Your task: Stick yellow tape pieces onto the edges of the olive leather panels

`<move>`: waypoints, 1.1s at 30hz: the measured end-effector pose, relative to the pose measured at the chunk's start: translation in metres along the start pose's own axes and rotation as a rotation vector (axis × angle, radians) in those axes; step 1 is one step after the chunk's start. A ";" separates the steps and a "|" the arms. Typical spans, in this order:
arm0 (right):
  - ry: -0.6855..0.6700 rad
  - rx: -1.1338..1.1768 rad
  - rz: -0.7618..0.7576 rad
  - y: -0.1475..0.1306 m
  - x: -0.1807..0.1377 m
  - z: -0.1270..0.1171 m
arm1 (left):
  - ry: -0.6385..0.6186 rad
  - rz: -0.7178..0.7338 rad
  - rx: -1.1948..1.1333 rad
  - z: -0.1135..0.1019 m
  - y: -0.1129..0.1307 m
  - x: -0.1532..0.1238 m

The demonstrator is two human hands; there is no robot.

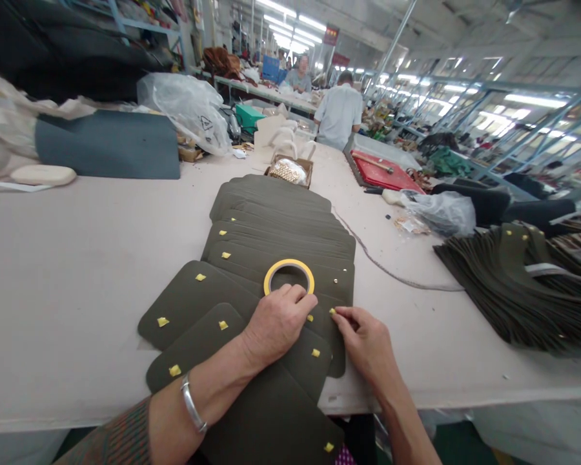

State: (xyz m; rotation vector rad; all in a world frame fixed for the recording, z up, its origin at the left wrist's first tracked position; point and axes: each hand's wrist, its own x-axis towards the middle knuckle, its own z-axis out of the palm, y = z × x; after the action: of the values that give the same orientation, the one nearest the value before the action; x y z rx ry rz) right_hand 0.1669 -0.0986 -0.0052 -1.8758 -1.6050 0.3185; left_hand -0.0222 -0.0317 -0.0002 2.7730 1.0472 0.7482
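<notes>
Your left hand pins the near panels flat beside the tape roll; your right hand pinches a yellow tab at the panel's edge on the worktop.

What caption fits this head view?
Left hand rests on overlapped dark olive panels beside a yellow tape roll; right hand pinches a small yellow tab.

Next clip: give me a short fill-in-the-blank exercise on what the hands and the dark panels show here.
1. The left hand rests beside a yellow ring-shaped roll of ____.
2. The right hand pinches a small ____ square.
3. The overlapping dark olive leather panels lie on a ____ table.
4. The left wrist wears a ____ bangle.

Missing words: tape; yellow; white; silver
</notes>
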 end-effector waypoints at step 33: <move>0.188 0.147 -0.227 -0.039 -0.004 0.008 | 0.077 0.084 -0.285 -0.004 0.006 0.002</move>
State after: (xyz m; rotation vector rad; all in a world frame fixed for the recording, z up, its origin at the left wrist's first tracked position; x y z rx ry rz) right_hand 0.1306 -0.0977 0.0114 -1.5477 -1.6011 0.1526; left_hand -0.0194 -0.0349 0.0055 2.5739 0.7686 0.9401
